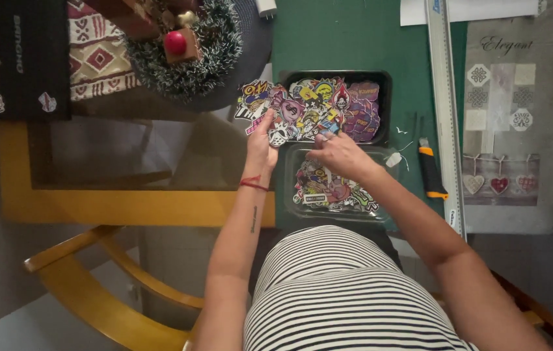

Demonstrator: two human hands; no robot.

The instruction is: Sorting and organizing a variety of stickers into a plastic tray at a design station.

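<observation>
the left hand (260,144) pinches the edge of a colourful cartoon sticker sheet (309,110) over a black plastic tray (384,81); the right hand (340,155) presses fingertips on it. a clear plastic tray (380,214) (nearer) already holds many stickers; sorting seems midway on the green tabletop (341,39).

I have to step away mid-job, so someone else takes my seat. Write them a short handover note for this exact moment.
Left hand: grip on the left edge of the spread of colourful stickers.
Right hand: fingertips on the spread's lower edge, holding nothing I can make out.
Things: stickers cover the black tray; more lie in the clear tray nearer the body. Orange utility knife and metal ruler lie to the right.
Done: stickers sit in both trays.
Left: cannot tell.
</observation>
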